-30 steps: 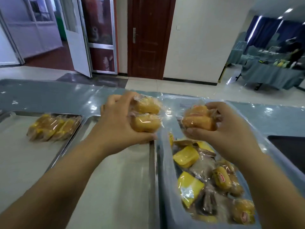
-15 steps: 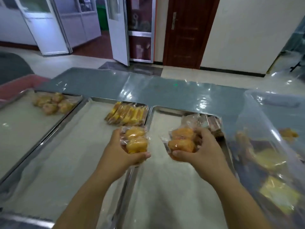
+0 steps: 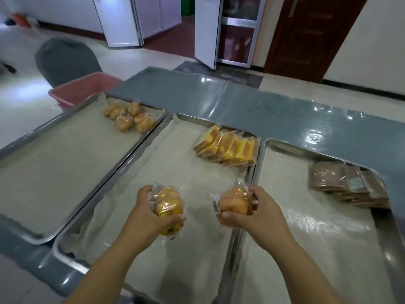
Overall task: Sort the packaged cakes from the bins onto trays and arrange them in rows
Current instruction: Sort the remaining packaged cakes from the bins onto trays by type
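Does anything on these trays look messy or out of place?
The round cakes on the left tray sit in a loose clump, not a row like the yellow slices; the liner in the middle tray is rumpled.

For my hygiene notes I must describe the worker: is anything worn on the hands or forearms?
Nothing worn shows. The left hand and the right hand have no gloves; both forearms are bare to the picture's lower edge, with no sleeve, watch or bracelet. No ring is visible.
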